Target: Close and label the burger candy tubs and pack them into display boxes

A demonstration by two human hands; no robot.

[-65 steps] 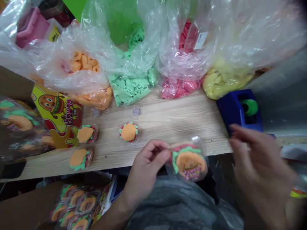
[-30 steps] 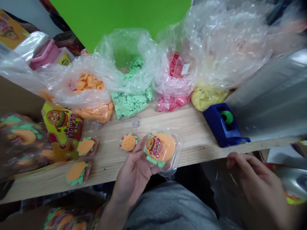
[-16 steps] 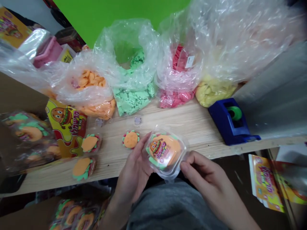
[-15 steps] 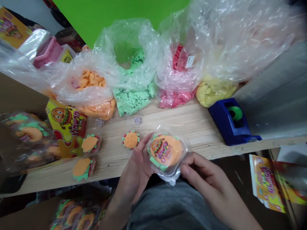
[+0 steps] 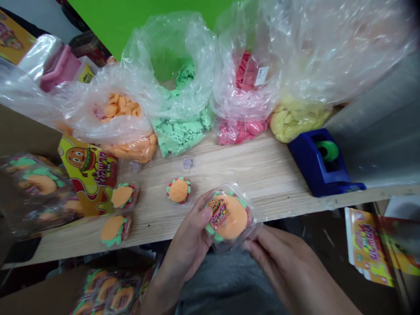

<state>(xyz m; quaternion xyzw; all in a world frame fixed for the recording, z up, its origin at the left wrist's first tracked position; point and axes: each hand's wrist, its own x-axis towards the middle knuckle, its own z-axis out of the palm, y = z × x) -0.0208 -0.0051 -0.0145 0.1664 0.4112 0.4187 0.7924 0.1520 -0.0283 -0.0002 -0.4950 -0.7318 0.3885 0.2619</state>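
Between my hands is a clear plastic clamshell pack [image 5: 233, 216] with an orange burger-shaped sweet inside and a cartoon burger label on its lid. My left hand [image 5: 192, 238] grips its left side, thumb on the lid by the label. My right hand [image 5: 274, 253] holds the lower right corner, fingers partly hidden under it. Just beyond, a small burger sweet [image 5: 179, 190] in clear plastic lies on the wooden shelf [image 5: 243, 164]. Two more burger packs, one upper [image 5: 123, 195] and one lower [image 5: 113, 230], sit to the left.
Along the back stand open clear bags of orange [image 5: 131, 146], green [image 5: 180, 131], pink [image 5: 243, 131] and yellow [image 5: 298, 118] pieces. A blue tape dispenser [image 5: 323, 168] is at right. A yellow printed card [image 5: 87, 170] and bagged burgers [image 5: 39, 186] are at left. Printed cards [image 5: 369, 247] lie lower right.
My left thumb has moved onto the lid, over the label area. The pack has shifted slightly and its front tab has gone from view as my right fingers moved under the corner.
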